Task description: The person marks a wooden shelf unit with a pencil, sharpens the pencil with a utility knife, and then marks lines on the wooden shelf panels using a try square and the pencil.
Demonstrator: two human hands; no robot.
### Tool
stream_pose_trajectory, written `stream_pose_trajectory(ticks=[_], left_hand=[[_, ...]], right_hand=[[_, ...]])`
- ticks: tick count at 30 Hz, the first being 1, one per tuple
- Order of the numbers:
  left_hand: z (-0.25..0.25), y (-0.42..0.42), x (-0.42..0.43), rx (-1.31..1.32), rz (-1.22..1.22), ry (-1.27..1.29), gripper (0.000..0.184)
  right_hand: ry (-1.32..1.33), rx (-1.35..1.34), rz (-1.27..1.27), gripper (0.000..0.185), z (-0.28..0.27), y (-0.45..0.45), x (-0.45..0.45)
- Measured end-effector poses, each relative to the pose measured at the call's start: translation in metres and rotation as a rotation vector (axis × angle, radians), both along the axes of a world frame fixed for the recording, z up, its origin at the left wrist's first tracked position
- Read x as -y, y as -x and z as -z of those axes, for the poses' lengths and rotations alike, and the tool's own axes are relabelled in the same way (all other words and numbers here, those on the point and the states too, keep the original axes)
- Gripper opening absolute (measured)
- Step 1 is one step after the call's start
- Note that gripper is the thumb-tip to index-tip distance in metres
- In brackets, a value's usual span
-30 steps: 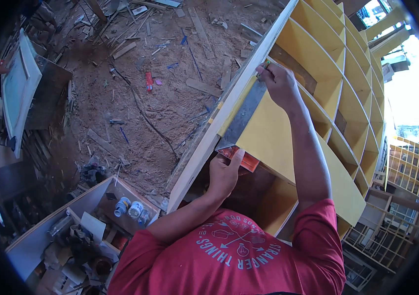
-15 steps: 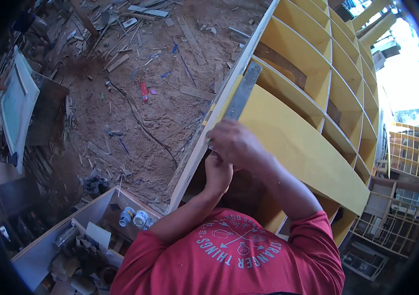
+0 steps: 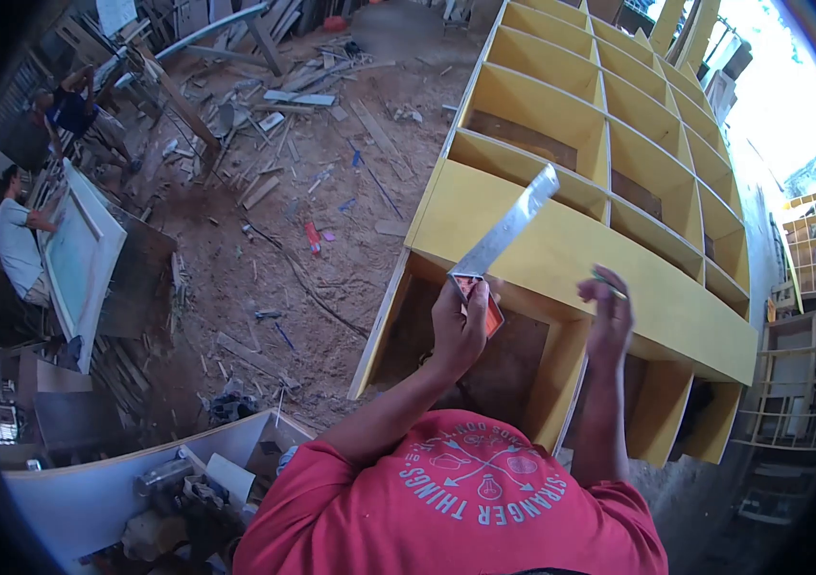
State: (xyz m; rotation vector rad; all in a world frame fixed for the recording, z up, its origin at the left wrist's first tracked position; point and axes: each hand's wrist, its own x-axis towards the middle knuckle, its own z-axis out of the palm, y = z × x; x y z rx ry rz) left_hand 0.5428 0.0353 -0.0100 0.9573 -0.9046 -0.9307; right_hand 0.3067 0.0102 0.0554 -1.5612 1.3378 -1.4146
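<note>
My left hand (image 3: 460,321) is closed around the orange-red handle of a try square (image 3: 506,230). Its metal blade points up and to the right, over the yellow panel (image 3: 571,249) of a large wooden shelf frame. My right hand (image 3: 609,311), slightly blurred, is raised near the panel's front edge, apart from the square. Its fingers are curled around a thin, pencil-like stick with a green end, mostly hidden. Beneath my hands is an open compartment of the yellow frame (image 3: 571,383).
An open box (image 3: 139,455) with tools and scraps stands at the lower left. Wood offcuts (image 3: 264,192) and a dark cable (image 3: 298,273) lie on the dirt floor. Two people are at the far left, one touching a pale framed panel (image 3: 91,259). Yellow lattice frames (image 3: 805,259) stand at right.
My hands were together at the frame's left edge, with the metal blade along that edge. Now the left hand holds the square up off the edge, and the right hand has moved away right.
</note>
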Motion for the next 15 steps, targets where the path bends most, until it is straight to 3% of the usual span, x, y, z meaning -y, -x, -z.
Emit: stream_pose_trajectory(ticks=[1, 6, 9, 13, 15], left_hand=[[-0.025, 0.007, -0.006, -0.162, 0.079, -0.043, 0.025], [-0.032, 0.052, -0.013, 0.161, 0.109, 0.176, 0.023], [-0.044, 0.068, -0.001, 0.690, 0.105, 0.282, 0.032], [-0.008, 0.082, 0.023, 0.911, 0.239, 0.330, 0.044], [0.010, 0.084, 0.038, 1.021, 0.219, 0.525, 0.047]], right_hand=[[0.017, 0.044, 0.075, 0.033, 0.002, 0.023, -0.009], [-0.021, 0.104, 0.318, 0.031, 0.024, 0.111, -0.045], [0.023, 0.106, 0.283, 0.030, 0.044, 0.139, -0.046], [-0.044, 0.143, 0.298, 0.031, 0.051, 0.150, -0.061], [-0.025, 0.182, 0.295, 0.029, 0.049, 0.143, -0.069]])
